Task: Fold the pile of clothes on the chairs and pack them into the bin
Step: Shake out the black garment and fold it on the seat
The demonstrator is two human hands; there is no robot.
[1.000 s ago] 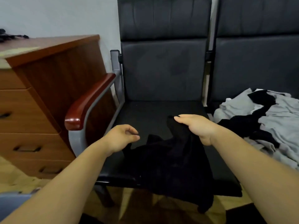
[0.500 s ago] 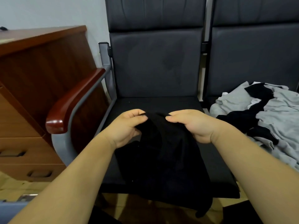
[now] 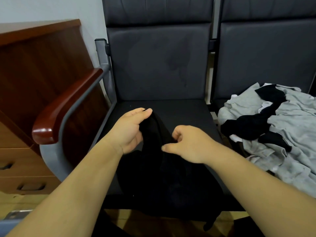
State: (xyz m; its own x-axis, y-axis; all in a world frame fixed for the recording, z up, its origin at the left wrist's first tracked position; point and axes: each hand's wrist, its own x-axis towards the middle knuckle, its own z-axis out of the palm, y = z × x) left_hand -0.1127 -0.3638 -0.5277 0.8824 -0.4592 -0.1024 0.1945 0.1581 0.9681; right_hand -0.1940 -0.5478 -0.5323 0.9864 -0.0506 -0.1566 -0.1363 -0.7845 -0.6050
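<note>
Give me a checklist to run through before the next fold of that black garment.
1. Left hand pinches the black garment at its top edge: ok.
2. Right hand grips the garment lower down: ok, fingers curled into the cloth.
3. Garment flat on the seat: not ok, it is bunched and its lower end hangs over the front edge.
4. Bare seat behind the garment to spread it on: ok.
5. Pile to the right, apart from the garment: ok.
6. Bin ready nearby: cannot tell, none plainly in view.
</note>
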